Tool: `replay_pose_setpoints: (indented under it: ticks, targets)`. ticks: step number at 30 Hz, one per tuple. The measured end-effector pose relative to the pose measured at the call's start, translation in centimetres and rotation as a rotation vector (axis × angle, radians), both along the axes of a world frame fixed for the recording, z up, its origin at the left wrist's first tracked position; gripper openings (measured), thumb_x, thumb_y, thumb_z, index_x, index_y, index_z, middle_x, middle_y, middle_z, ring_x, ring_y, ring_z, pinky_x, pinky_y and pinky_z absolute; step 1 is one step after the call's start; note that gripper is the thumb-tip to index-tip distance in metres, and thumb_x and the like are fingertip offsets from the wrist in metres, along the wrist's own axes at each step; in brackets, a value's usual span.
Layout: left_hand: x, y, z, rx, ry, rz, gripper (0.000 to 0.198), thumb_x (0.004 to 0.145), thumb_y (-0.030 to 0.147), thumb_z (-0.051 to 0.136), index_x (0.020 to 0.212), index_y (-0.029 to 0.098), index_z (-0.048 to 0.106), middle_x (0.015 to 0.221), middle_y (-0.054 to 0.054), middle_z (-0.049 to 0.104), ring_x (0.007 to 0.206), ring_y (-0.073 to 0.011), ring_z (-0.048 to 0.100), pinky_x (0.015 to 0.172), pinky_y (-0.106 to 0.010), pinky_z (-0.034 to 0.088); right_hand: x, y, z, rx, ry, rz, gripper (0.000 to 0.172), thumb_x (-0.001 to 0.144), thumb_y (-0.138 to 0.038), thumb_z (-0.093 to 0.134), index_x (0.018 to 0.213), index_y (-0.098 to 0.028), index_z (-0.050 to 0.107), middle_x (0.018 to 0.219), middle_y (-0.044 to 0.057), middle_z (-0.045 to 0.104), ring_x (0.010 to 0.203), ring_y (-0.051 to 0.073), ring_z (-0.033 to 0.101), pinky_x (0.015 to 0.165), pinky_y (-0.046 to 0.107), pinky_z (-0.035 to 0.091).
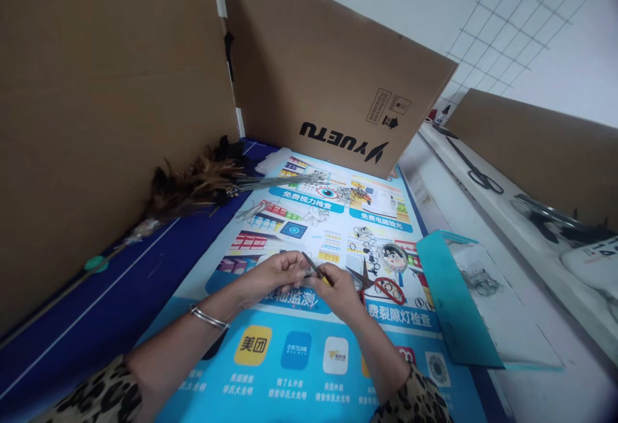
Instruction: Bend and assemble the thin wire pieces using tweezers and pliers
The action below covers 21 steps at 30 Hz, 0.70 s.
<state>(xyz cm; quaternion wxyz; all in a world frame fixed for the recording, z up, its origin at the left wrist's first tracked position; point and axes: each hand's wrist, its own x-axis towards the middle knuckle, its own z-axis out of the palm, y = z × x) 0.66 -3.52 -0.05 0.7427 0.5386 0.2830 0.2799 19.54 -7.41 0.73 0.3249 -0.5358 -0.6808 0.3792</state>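
My right hand (342, 291) is closed around needle-nose pliers (317, 268) with a dark tapered tip and a yellow handle. The tip points up and to the left, beside the fingers of my left hand (282, 272). Those fingers are pinched together at a small, thin piece, too small to name. Both hands meet low over a printed poster sheet (309, 323). Just right of my right hand lie red-handled scissors (383, 288), blades spread. Above them are a round tin with a cartoon face (394, 257) and scattered small dark rings (371, 259).
Brown feathers (196, 185) and a bundle of thin wires (275, 181) lie at the back left. Cardboard walls (333, 69) stand behind and left. A teal box (456, 300) with small metal pieces sits right. More scissors (485, 180) rest on a white ledge.
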Motion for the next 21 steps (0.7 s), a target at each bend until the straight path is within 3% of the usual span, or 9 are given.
replay_pose_setpoints:
  ticks: [8,17,21]
  targets:
    - [0.1,-0.1,0.3,0.033,0.011,0.001,0.030,0.081,0.043,0.053,0.090,0.014,0.052,0.067,0.002,0.050,0.049,-0.0056,0.038,0.047,-0.018,0.027,0.1,0.0,0.1,0.002,0.086,-0.078,0.017,0.079,-0.034,0.052,0.076,-0.018,0.053,0.063,-0.004,0.042,0.058,0.009,0.037,0.054,0.020,0.031]
    - [0.6,0.0,-0.8,0.435,0.286,0.200,0.016,0.078,0.031,0.055,0.075,0.015,0.053,0.063,0.004,0.045,0.057,-0.0090,0.038,0.053,-0.019,0.031,0.1,-0.1,-0.1,-0.006,0.100,-0.106,0.018,0.079,-0.036,0.051,0.077,-0.018,0.054,0.063,-0.004,0.043,0.058,0.010,0.039,0.053,0.020,0.032]
    - [0.6,-0.2,-0.5,0.498,0.319,0.238,0.017,0.078,0.032,0.054,0.076,0.015,0.056,0.065,0.003,0.049,0.059,-0.0099,0.041,0.054,-0.020,0.032,0.1,-0.1,-0.2,0.007,0.071,-0.112,0.017,0.078,-0.035,0.051,0.076,-0.018,0.054,0.064,-0.004,0.044,0.060,0.010,0.040,0.054,0.020,0.033]
